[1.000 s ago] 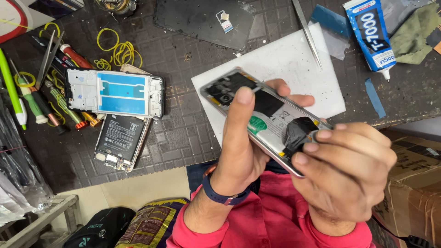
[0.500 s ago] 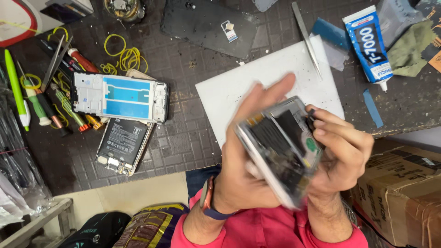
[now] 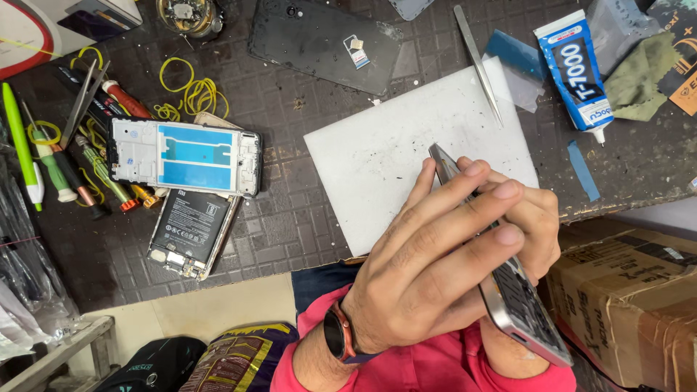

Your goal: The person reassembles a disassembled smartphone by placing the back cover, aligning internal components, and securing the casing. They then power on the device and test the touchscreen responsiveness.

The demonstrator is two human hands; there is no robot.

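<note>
Hands are working on an opened phone (image 3: 519,305) — both are holding it up on its edge, just above the near side of the white mat (image 3: 377,156). The left hand (image 3: 428,268) is lying across the phone, with its fingers (image 3: 465,192) stretched long and pressed flat on one face. The right hand (image 3: 534,218) is behind it, with its fingers curled round the far side, mostly hidden. So both hands are closed on the phone, and it is touching nothing else.

It looks like the turning-over step — the person is swinging the phone round to get at another side. The next move is probably calling for a firm hold along the thin edges, so the phone is not slipping, and for care with the open inside.

Compared with the picture from half a second back, the phone is showing much less of its inside now; only the thin metal edge and a bit of the lower end are peeking out past the fingertips. The left fingers are covering more of it too.

Beyond the fingertips, tweezers (image 3: 478,62) are lying on the mat's far corner, and a blue glue tube (image 3: 577,69) is lying off to the right.
</note>
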